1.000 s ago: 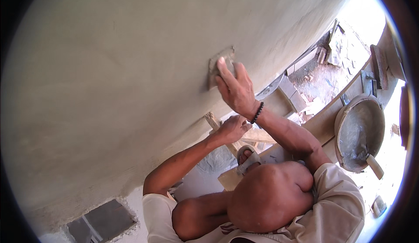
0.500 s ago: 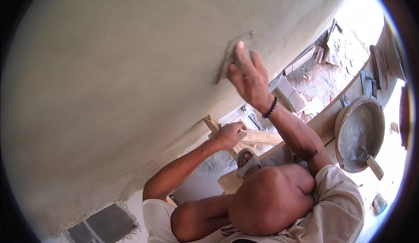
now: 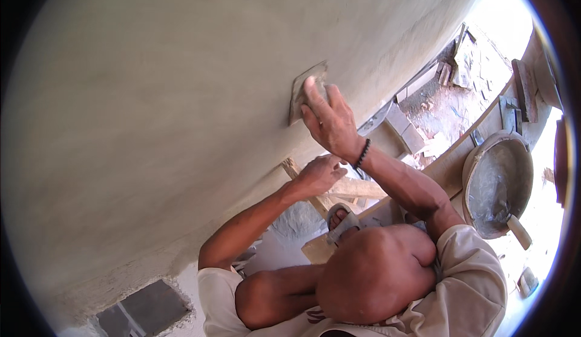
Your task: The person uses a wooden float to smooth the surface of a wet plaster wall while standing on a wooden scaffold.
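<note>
My right hand (image 3: 333,122) grips a flat plastering trowel (image 3: 298,98) from behind, its thin plate lying against the smooth grey plastered wall (image 3: 157,95). The fingers wrap over the trowel's back and hide most of its handle. A dark beaded bracelet (image 3: 364,153) circles that wrist. Just below it, my left hand (image 3: 321,175) is closed with its fingers curled, near the end of a wooden post (image 3: 292,167) and close under the right wrist. Whether anything sits inside the left fingers is hidden.
On the right, a round basin (image 3: 499,179) with wet grey residue stands on a plank (image 3: 446,183), a tool handle (image 3: 519,232) leaning over its rim. Bricks and rubble (image 3: 433,104) lie below. My bent knees and a sandalled foot (image 3: 340,219) are under my arms. Lower left, the wall has a rectangular opening (image 3: 154,307).
My right hand has drawn the trowel down and to the left along the wall. My left hand has risen slightly, and the two hands are now closer together.
</note>
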### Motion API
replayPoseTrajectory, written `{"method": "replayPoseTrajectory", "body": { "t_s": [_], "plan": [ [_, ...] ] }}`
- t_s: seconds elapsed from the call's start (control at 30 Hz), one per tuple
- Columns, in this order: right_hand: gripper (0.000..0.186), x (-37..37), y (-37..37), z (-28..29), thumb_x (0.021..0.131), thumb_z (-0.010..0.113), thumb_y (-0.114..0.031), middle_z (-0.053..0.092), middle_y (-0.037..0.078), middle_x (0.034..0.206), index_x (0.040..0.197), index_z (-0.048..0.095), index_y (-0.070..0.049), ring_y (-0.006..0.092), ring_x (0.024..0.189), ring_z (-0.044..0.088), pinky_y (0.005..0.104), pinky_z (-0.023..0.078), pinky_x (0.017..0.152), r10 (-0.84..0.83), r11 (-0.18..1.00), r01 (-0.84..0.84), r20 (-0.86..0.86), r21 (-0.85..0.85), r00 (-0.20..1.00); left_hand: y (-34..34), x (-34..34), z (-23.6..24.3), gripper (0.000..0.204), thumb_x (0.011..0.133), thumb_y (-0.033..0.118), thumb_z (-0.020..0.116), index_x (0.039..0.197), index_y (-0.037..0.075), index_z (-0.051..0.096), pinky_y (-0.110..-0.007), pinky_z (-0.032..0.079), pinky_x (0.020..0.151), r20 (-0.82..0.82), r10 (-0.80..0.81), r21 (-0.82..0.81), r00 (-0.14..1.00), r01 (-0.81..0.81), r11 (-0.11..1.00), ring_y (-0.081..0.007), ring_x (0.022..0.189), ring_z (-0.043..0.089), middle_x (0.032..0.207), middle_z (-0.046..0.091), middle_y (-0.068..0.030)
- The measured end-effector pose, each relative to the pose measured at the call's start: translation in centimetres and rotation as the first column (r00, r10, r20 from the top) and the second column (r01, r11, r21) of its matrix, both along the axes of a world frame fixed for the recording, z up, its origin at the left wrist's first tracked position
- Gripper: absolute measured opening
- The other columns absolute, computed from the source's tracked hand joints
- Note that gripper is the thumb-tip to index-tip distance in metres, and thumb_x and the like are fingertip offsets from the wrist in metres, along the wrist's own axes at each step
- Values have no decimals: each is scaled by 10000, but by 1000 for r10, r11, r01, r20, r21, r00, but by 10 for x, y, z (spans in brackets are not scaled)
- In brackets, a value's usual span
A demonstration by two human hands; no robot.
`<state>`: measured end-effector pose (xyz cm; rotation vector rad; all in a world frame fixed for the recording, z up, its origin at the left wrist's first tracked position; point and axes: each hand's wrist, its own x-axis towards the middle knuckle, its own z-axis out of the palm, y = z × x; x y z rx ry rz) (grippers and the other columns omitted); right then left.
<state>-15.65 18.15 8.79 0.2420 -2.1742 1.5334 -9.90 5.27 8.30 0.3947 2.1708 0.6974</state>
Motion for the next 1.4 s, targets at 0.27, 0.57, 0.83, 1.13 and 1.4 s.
{"method": "replayPoseTrajectory", "body": {
  "t_s": [0.27, 0.57, 0.83, 1.13, 1.4],
  "plan": [
    [634, 6, 9, -111, 838, 651, -52, 544, 177, 1057, 1433, 459, -155, 329, 837, 572, 396, 529, 666, 28, 982, -6, -118, 187, 993, -10, 10, -16, 361, 917, 265, 584, 1117, -35, 607, -456, 486, 824, 37, -48, -73, 998, 51, 996, -369, 906, 645, 933, 664, -235],
    [710, 22, -41, -7, 833, 679, -150, 514, 152, 952, 1475, 376, -163, 309, 755, 600, 403, 542, 539, 269, 952, -253, -75, 174, 960, -38, 39, -17, 365, 900, 240, 606, 1134, -40, 600, -456, 490, 858, 108, 0, -179, 994, 19, 984, -382, 969, 645, 993, 668, -243],
    [660, 30, -48, -70, 807, 739, -174, 581, 175, 1057, 1402, 454, -158, 316, 768, 648, 391, 541, 542, 268, 934, -241, -74, 263, 960, -25, 36, -12, 380, 924, 279, 544, 1114, -46, 600, -474, 458, 930, 45, -90, -153, 995, 96, 984, -417, 1035, 615, 1066, 651, -275],
    [698, 46, -80, -53, 833, 625, -105, 504, 103, 948, 1466, 396, -289, 276, 855, 551, 392, 524, 709, 463, 806, -420, -2, 417, 886, -55, 63, -35, 277, 884, 227, 577, 1021, -11, 617, -501, 476, 857, 57, -88, -169, 994, 96, 981, -405, 1010, 627, 983, 653, -256],
    [669, 52, -17, -163, 864, 593, -92, 562, 170, 1060, 1489, 383, -210, 342, 934, 567, 448, 483, 802, 487, 710, -501, 169, 496, 857, -47, 80, -21, 277, 824, 181, 576, 964, -54, 615, -495, 500, 840, -44, -175, -25, 984, 174, 984, -443, 927, 640, 913, 645, -277]
  ]
}}
